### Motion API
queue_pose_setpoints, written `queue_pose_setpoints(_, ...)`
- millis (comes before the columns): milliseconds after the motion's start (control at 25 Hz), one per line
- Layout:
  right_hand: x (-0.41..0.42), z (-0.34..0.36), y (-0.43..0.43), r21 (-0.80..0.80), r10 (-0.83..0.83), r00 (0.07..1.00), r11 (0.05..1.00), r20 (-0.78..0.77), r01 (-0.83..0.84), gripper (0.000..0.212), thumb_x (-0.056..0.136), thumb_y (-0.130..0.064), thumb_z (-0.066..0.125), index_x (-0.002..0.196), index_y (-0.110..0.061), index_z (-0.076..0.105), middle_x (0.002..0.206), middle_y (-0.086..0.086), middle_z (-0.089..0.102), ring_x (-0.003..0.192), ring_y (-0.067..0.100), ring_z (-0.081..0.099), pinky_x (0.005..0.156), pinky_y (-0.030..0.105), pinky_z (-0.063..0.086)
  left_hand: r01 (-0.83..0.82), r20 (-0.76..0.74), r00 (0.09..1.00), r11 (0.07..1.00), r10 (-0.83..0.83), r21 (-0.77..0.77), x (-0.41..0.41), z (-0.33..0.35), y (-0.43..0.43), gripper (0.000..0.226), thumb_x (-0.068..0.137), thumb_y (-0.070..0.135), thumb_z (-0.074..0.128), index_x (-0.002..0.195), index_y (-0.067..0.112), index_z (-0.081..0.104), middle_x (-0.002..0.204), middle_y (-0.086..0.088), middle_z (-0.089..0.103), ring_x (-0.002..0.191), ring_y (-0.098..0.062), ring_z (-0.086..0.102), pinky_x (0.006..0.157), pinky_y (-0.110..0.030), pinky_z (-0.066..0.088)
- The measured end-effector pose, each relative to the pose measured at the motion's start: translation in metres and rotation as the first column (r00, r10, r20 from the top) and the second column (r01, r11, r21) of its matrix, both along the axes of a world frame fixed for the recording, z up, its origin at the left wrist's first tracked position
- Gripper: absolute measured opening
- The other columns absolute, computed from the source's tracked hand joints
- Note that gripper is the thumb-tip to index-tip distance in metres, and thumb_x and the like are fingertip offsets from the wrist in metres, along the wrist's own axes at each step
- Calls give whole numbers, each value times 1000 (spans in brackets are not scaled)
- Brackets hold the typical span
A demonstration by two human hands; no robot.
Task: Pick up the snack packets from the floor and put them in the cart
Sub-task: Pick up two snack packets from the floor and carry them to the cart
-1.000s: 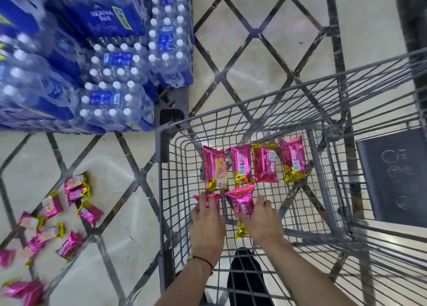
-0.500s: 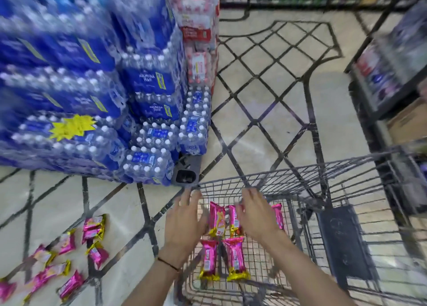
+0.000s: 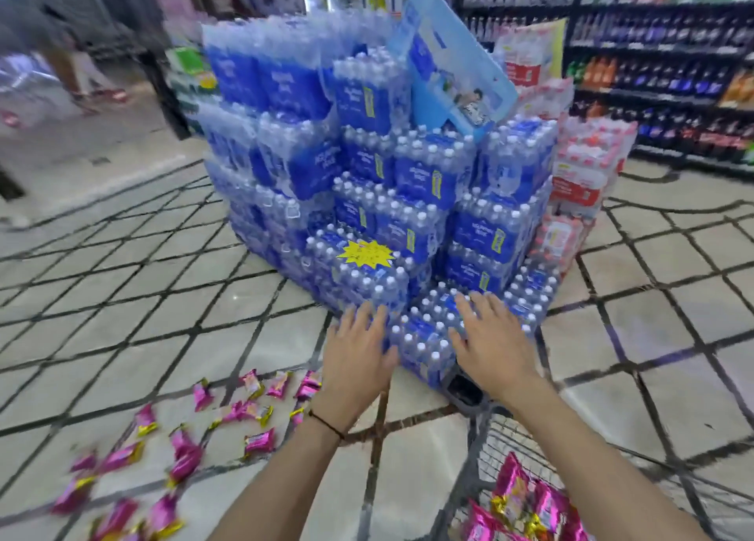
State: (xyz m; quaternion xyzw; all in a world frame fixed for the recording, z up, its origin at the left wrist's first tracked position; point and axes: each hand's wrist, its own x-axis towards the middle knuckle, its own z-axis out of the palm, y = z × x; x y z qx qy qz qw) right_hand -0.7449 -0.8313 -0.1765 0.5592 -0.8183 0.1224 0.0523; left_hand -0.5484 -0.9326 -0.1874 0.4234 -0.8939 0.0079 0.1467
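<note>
Both hands up in the air, empty and spread wide: left hand [image 3: 358,348] above the tiled floor [image 3: 122,324], right hand [image 3: 491,340] in front of the big stack of blue water bottle packs [image 3: 379,181]. No grip on anything, fingers loose and apart. Some shiny pink and gold snack packets [image 3: 526,504] already down in the grey wire cart [image 3: 479,450] at the bottom right. Many more pink and gold snack packets [image 3: 183,455] lying on the floor at the lower left, spread out in a loose bunch, well apart from the cart. Next step, most likely: go back down for more. Best to bend low and reach to the left. Best to take the closest packets first, the ones just beside the left wrist. Best to pinch each one across its short middle, or scoop a few together with flat fingers. Slippery wrappers, probably, so a firm but soft squeeze. Careful not to step on any. Packets long and thin, with crimped gold ends. Long sides pointing every which way on the floor: some leaning up and to the right, some nearly flat across, some almost straight up the picture. Blurry, so hard to tell front from back. In the cart, long sides running mostly up and down in the picture.
</note>
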Motion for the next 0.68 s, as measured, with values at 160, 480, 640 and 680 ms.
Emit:
queue_pose_setpoints(160,96,32,-65,-76,165,984,983,-71,-170,58,93,-36,58,143,-11,46,147,16,47,139,38,38,106,53,41,-192,-67,980,981,189,-35,108,31,-30,59,83,54,51,134,23,52,140,-2,53,130,-26,47,94,-44,46)
queue_pose_setpoints(480,337,39,-145,-49,413,909,908,-50,-416,58,96,-38,50,148,-15,37,156,11,36,147,32,26,114,50,31,-419,-80,906,908,417,-13,361,26,-64,59,82,45,65,134,19,53,143,-5,51,131,-30,46,92,-50,48)
queue_pose_setpoints(640,436,29,-178,-17,494,869,869,-30,-494,56,99,-40,43,149,-20,29,158,8,29,149,30,19,115,47,27,-489,-58,870,872,489,10,461,19,-75,57,86,46,58,136,19,50,144,-5,51,133,-29,44,97,-50,46)
queue_pose_setpoints(680,457,26,-184,-10,512,858,858,-29,-513,55,99,-39,43,148,-20,31,157,8,32,147,30,21,114,47,29,-497,-46,867,868,496,7,483,16,-77,56,86,46,57,136,20,49,143,-4,50,132,-28,44,97,-49,46)
